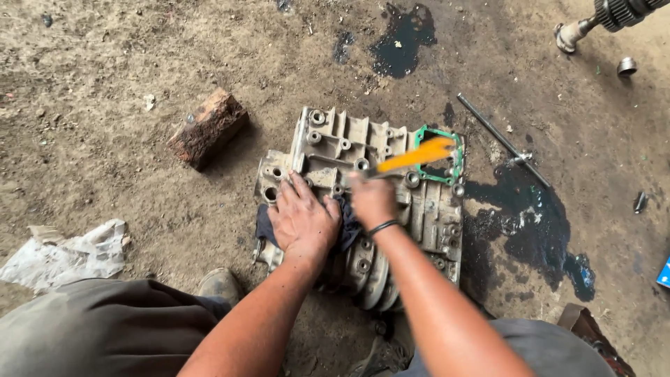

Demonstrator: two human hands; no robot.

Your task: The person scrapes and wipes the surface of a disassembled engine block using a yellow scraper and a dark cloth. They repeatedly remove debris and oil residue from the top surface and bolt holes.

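Cleaning step: the left hand (pixel 303 220) presses flat, fingers spread, on a dark rag (pixel 347 234) over the metal casing (pixel 363 188), while the right hand (pixel 372 199) grips what looks like an orange-handled tool (pixel 415 155), blurred; next calls for steady bracing.

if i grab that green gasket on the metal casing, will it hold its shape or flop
The green gasket looks thin and open-framed, so it would probably flop and feel light. It might tear easily. Oil pooled on the ground beside the metal casing suggests it could be slippery.

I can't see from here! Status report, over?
Left hand flat on dark rag over metal casing. Right hand grips orange-handled tool. Green gasket beside tool. Nothing blocking.
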